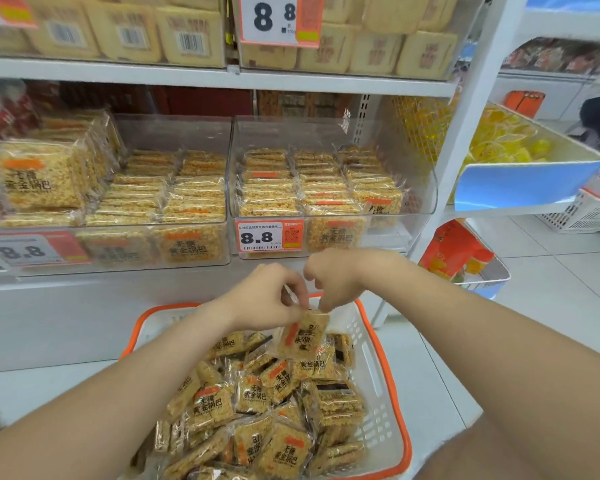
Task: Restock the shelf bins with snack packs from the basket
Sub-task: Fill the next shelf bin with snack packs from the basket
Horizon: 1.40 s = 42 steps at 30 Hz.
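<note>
Fingers point(297, 289) of the left hand point(267, 296) and right hand point(331, 277) pinch the top seam of one snack pack point(303, 334), hanging just above the basket point(394, 382) heap. Best lift it straight, toward the bin point(329, 202) at twelve o'clock, and slot it in matching the rows.

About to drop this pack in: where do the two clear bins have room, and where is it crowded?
Right bin: a strip beside its right wall, past the rightmost row, looks bare, with headroom over all rows. Left bin: room above the low middle and right rows; its left stack is piled high. The basket under the held pack is crowded.
</note>
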Available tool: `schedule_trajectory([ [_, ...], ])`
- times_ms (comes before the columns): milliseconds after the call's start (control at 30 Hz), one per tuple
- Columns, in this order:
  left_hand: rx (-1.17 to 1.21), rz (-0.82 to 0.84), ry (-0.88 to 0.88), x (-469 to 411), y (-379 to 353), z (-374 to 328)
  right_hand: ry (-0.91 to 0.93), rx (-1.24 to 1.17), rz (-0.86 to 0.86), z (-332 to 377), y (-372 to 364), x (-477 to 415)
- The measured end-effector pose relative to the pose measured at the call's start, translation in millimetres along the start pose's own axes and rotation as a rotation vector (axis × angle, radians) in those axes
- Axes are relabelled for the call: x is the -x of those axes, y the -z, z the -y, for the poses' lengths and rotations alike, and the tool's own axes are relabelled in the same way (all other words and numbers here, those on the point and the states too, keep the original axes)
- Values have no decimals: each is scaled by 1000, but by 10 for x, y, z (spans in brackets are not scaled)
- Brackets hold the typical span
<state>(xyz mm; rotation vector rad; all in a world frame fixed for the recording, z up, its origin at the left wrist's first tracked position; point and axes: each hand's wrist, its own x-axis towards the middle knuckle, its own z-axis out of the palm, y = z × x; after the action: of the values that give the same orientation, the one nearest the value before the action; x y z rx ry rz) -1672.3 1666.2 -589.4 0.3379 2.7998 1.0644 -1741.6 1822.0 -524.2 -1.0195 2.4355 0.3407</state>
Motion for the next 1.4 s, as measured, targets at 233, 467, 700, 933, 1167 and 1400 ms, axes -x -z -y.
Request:
schedule_trajectory([
  [233, 167, -368, -209, 116, 186, -276, 174, -414, -152, -223, 172, 315],
  [467, 270, -638, -133, 57, 433, -479, 145, -916, -385, -447, 305, 520],
  [700, 398, -617, -105, -35, 534, -562, 60, -1113, -748, -568, 299, 410],
  [933, 299, -602, -150, -77, 505, -615, 81, -714, -1108, -672, 276, 386],
  [1167, 171, -584, -229, -211, 490, -708, 131, -202, -1074, -747, 318, 421],
  [1400, -328, -388, -119, -320, 430, -709, -309, -157, -1305, -1164, 320, 397],
])
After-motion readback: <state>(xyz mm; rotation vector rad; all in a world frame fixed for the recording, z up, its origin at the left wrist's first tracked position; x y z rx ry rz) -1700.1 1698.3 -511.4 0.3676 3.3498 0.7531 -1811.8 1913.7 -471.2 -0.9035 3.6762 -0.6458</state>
